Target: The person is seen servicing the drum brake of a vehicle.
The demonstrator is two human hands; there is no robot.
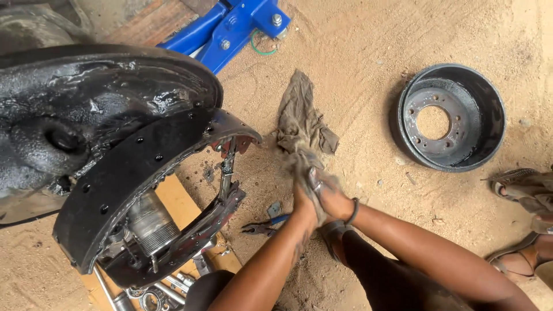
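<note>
Fingers of the right hand [327, 193] are curled, pinching a grimy rag [302, 124] that trails up over the sand; the left hand [303, 201] presses against it, its fingers hidden. Pliers [262, 226] lie just beside, brake shoe [124, 178] left, brake drum [451, 117] well apart.

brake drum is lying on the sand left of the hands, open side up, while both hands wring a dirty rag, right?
Not quite: the head view shows the brake drum lying open side up on the sand to the right of the hands, not the left. The left hand and right hand do both grip the dirty rag.
</note>
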